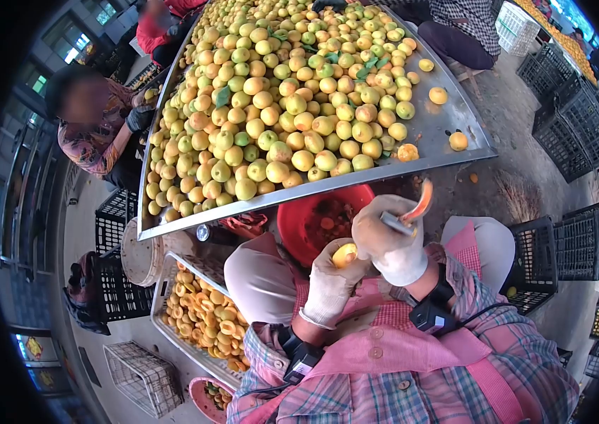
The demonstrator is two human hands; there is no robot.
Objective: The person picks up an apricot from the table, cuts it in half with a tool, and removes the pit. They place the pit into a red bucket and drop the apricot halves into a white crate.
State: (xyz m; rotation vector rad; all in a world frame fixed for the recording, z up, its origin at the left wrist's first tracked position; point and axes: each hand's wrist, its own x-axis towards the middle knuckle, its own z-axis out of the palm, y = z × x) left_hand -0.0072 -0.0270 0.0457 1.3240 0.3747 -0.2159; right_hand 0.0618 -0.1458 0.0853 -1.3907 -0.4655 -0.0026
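Note:
My left hand (pixel 333 283), in a pale glove, is closed around a yellow fruit (pixel 345 256). Right beside it, my right hand (pixel 388 240), gloved too, grips a small tool (pixel 398 223) with a metal part and an orange, curved end. The two hands meet above my lap, and the right one is slightly blurred. A red basin (pixel 299 230) with dark scraps in it sits just beyond them. Past the basin, a metal table (pixel 313 178) bears a large heap of yellow-green fruit (pixel 271 106).
A crate (pixel 160 321) of halved fruit (pixel 208 318) stands left of my knee, near an empty crate (pixel 143 378) and a pink basin (pixel 200 399). Black crates (pixel 585 244) are stacked at right. A co-worker (pixel 98 134) sits at the table's left side; others are beyond.

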